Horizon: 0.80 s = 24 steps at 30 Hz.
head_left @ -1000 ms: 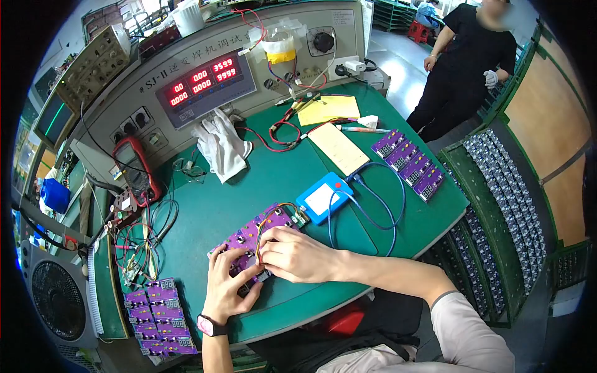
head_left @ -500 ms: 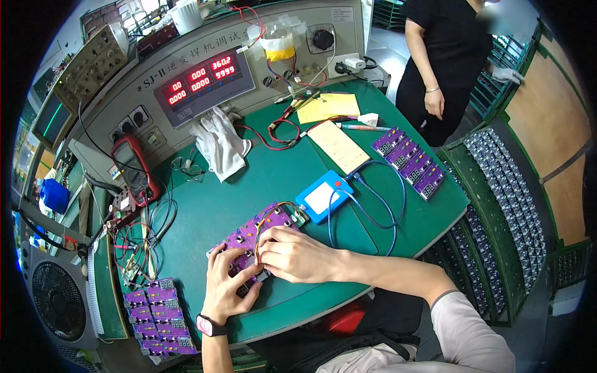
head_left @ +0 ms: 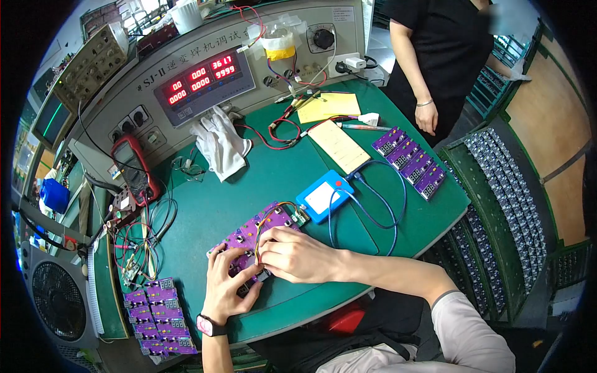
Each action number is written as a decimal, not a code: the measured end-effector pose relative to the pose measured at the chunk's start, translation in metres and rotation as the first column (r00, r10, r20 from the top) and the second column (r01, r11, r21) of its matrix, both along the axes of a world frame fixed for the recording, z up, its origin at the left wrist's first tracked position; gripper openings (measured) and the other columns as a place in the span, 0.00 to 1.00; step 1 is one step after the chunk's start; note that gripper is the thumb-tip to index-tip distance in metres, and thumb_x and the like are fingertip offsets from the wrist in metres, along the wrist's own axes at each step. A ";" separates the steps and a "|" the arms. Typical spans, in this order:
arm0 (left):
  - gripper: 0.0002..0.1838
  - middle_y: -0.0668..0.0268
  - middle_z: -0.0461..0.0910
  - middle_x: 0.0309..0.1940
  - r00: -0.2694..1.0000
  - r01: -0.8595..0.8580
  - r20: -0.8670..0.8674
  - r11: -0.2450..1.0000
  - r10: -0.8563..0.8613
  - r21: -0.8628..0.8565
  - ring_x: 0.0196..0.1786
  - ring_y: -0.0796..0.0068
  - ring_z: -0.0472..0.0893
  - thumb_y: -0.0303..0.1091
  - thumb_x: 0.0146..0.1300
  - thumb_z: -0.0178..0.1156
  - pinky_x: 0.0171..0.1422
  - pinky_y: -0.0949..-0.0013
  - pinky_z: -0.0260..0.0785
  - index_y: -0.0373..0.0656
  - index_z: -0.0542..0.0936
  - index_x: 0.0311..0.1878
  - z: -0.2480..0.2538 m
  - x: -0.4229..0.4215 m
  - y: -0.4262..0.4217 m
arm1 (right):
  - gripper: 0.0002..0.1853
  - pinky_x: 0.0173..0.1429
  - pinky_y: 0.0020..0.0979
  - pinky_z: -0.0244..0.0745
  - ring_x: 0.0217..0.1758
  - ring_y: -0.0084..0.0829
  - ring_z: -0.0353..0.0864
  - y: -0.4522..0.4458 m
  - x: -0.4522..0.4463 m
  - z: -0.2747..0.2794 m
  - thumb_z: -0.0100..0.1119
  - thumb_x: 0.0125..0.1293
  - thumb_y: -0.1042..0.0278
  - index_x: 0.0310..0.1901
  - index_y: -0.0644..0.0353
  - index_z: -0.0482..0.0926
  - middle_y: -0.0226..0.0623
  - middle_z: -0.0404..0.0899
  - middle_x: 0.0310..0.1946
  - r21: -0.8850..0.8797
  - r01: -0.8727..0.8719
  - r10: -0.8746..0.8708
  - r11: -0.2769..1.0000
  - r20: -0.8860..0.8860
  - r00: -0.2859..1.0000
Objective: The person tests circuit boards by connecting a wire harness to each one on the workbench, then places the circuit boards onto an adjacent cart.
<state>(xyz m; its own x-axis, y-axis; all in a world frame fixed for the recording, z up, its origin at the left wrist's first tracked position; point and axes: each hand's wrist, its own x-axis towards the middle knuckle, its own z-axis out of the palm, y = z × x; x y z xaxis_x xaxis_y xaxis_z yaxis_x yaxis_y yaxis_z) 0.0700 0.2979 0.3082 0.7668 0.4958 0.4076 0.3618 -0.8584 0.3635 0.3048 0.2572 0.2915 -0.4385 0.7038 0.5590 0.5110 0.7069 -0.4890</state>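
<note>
A purple circuit board panel (head_left: 273, 219) lies on the green bench mat under both hands. My left hand (head_left: 225, 283) grips its left and near part, thumb and fingers bent around it. My right hand (head_left: 295, 256) is closed in a pinch over the board's near middle, at the end of a bundle of thin coloured wires (head_left: 259, 231). Those wires run up to a small green board (head_left: 300, 217) beside a blue handheld device (head_left: 323, 196) with a white screen. My fingers hide whatever tip sits at the wire ends.
Purple boards lie in stacks at the near left (head_left: 160, 318) and in a row at the right (head_left: 408, 163). A blue cable (head_left: 398, 214) loops beside the device. White gloves (head_left: 221, 143), a red multimeter (head_left: 134, 168) and yellow paper (head_left: 339, 147) are farther back. A person (head_left: 435, 56) stands beyond.
Both my hands stay in place on the board and wires. The person across the bench has shifted slightly left. The panel's upper right reading has changed.
</note>
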 end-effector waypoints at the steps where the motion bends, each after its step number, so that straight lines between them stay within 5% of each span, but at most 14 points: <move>1: 0.23 0.55 0.77 0.56 1.000 -0.001 -0.003 1.000 0.001 0.001 0.60 0.53 0.77 0.36 0.45 0.74 0.74 0.38 0.61 0.53 0.86 0.50 0.000 0.000 0.000 | 0.07 0.70 0.42 0.70 0.60 0.42 0.77 0.000 0.000 0.000 0.66 0.62 0.71 0.41 0.63 0.81 0.41 0.83 0.44 0.000 0.001 -0.001 1.000 0.000 1.000; 24: 0.23 0.54 0.78 0.55 1.000 -0.001 0.005 1.000 0.001 -0.004 0.59 0.52 0.77 0.36 0.45 0.74 0.74 0.38 0.61 0.52 0.86 0.49 0.000 0.000 0.000 | 0.08 0.69 0.42 0.70 0.60 0.43 0.78 0.000 0.000 0.000 0.65 0.63 0.71 0.41 0.63 0.81 0.43 0.83 0.45 -0.001 -0.010 0.010 1.000 -0.005 1.000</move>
